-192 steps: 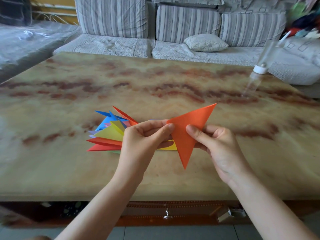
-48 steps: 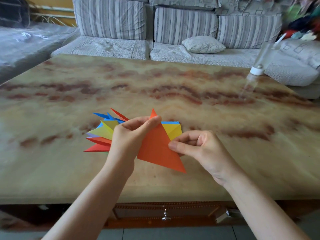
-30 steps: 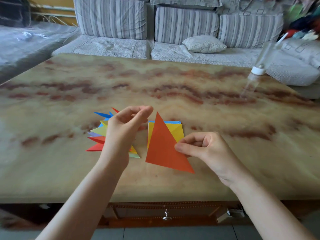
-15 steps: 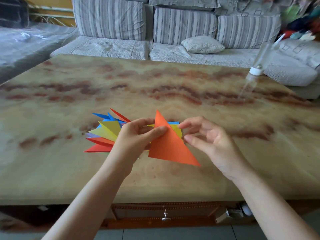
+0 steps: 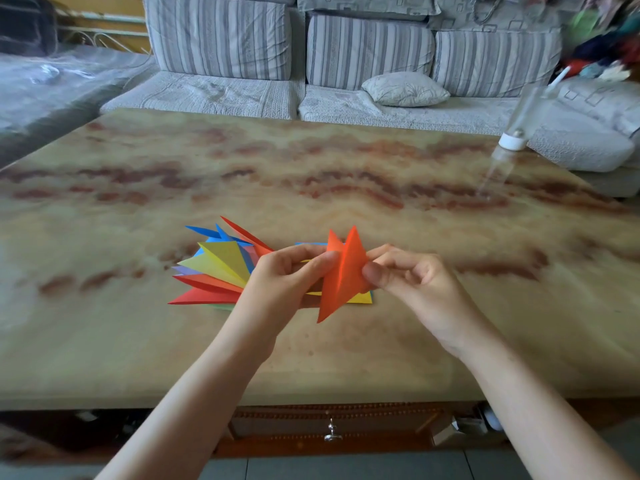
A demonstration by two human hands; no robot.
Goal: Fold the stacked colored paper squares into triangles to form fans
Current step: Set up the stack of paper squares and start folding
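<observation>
Both my left hand (image 5: 287, 275) and right hand (image 5: 412, 278) pinch the orange paper triangle (image 5: 343, 275), bringing its halves together to crease it.

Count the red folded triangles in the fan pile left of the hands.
3 visible: one at the pile's near-left edge, one just above it, one poking out at the far side. More may be hidden under the left hand.

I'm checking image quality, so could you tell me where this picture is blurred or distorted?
Head view: the orange paper and both hands are sharp; the clear bottle and clutter at the top right are smeared; the table edges bow, wide-angle.
</observation>
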